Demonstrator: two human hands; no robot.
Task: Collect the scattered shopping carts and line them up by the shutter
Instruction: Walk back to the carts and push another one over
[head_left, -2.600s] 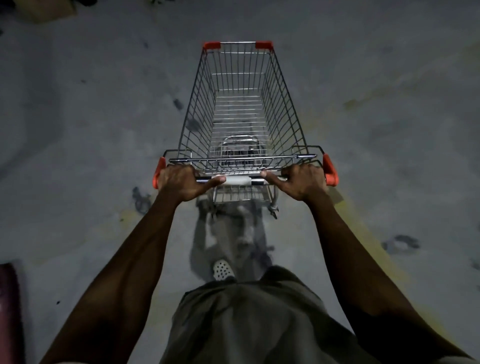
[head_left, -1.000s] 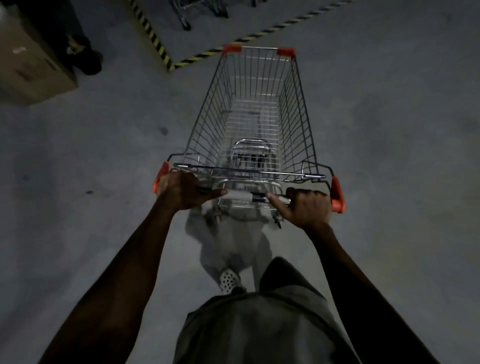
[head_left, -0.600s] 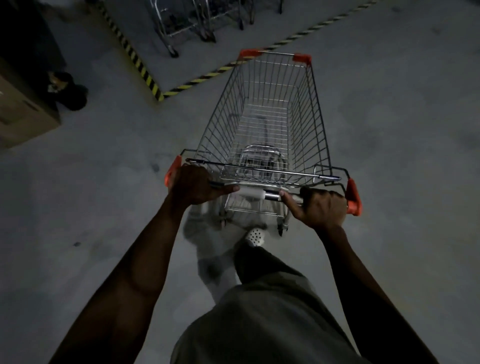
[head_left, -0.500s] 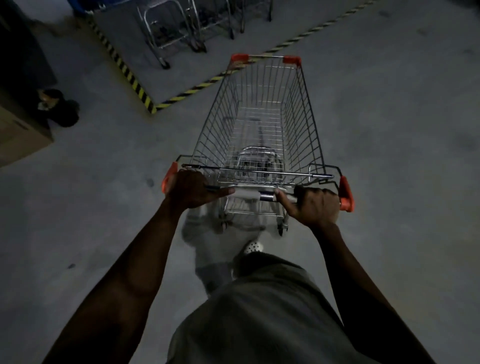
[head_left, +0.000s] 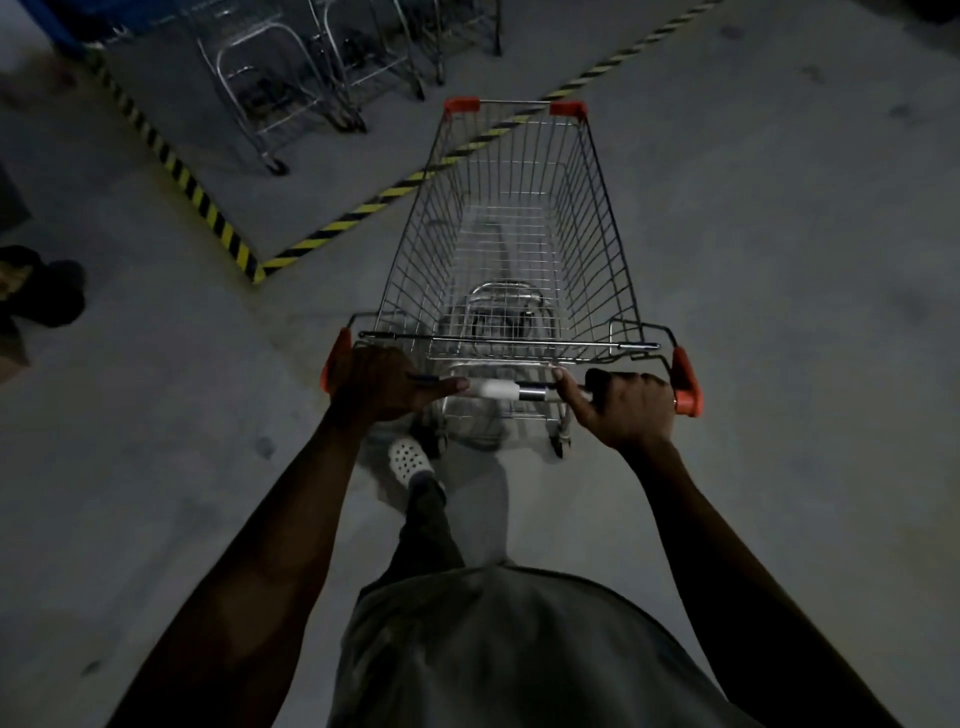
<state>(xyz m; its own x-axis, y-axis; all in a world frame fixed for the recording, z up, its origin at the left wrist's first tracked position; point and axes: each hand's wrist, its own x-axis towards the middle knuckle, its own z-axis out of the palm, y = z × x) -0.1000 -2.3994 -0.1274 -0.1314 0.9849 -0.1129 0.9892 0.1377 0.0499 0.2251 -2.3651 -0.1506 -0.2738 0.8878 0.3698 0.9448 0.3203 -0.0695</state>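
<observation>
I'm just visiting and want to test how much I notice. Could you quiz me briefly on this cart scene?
1. True or false: the cart is loaded with groceries.
2. What do the left grip and right grip hold? A) the handle B) a broom C) a box
3. Fill in: the parked carts stand ____ the bay marked by the striped tape.

Key: 1 false; 2 A; 3 inside.
</observation>
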